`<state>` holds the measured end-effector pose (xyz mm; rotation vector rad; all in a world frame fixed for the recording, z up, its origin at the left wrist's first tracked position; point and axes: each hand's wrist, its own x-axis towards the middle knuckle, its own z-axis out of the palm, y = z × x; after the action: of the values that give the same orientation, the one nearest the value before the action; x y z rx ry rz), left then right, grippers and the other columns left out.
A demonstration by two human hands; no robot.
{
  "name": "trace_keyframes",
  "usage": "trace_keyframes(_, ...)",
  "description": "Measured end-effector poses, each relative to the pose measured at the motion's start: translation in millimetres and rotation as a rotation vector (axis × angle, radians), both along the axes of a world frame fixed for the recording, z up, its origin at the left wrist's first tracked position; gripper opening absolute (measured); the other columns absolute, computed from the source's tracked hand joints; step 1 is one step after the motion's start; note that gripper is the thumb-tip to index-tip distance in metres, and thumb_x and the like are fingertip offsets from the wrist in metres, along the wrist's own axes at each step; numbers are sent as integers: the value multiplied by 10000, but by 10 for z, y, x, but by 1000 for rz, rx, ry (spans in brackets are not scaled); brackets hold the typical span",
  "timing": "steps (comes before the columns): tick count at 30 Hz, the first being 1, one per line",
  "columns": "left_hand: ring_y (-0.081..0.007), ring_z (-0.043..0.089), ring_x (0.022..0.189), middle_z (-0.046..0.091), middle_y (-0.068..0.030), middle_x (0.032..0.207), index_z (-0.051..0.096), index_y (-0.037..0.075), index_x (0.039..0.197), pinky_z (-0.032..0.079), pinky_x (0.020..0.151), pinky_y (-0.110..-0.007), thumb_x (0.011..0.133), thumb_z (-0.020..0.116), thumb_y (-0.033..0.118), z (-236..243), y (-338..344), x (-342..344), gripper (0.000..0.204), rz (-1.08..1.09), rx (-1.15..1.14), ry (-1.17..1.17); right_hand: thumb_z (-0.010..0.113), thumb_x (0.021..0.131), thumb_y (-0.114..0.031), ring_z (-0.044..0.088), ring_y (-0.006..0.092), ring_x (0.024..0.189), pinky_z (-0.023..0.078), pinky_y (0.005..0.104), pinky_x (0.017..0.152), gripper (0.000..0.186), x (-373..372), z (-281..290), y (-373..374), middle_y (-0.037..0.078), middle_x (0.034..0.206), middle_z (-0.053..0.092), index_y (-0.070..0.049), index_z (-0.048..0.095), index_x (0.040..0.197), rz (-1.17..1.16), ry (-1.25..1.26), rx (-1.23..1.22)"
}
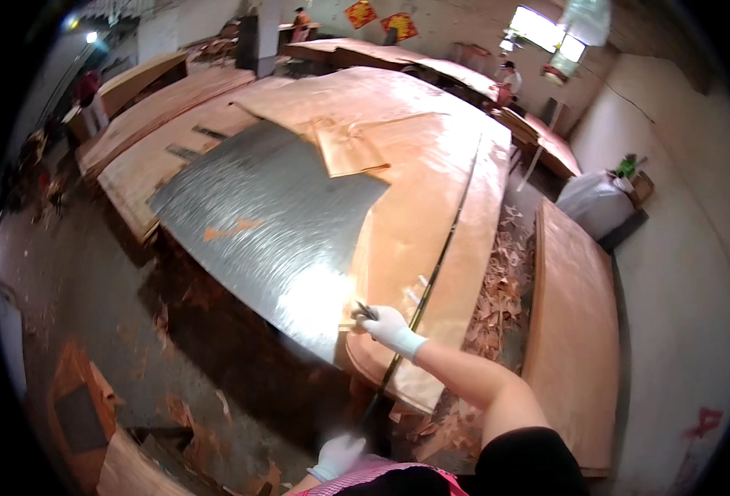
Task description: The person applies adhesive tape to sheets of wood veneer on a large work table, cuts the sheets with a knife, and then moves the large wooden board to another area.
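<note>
Slanting away rightward, dark strip (437,269) — right hand (391,328), tool (367,312) leftward

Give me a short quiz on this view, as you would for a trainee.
1. Which hand holds the small dark tool?
A) left
B) right

2. True or false: the glossy dark grey sheet lies to the left of the long dark strip.

3. Fill in the colour: the left hand wears a ____ glove.

Key:
1. B, the right hand
2. True
3. White
</note>
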<state>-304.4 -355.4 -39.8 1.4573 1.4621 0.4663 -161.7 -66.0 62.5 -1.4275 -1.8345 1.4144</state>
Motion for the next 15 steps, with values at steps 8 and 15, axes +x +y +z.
trace_keyframes(8,-107,389,435,441,36,551,640,71,836,298,421,-278,972,594,393,-25,346,720,353,201,-591,-492,576,967,-152,467,72,547,381,225,477,277,2193,-335,-1228,-47,715,516,-73,654,1221,-743,349,-222)
trace_keyframes(15,-80,291,412,354,62,529,602,79,847,230,402,-260,975,602,386,194,520,1101,333,316,-755,-599,582,958,-147,513,112,533,433,266,468,278,3132,-1234,-2329,7,702,557,-119,661,1224,-970,264,-306)
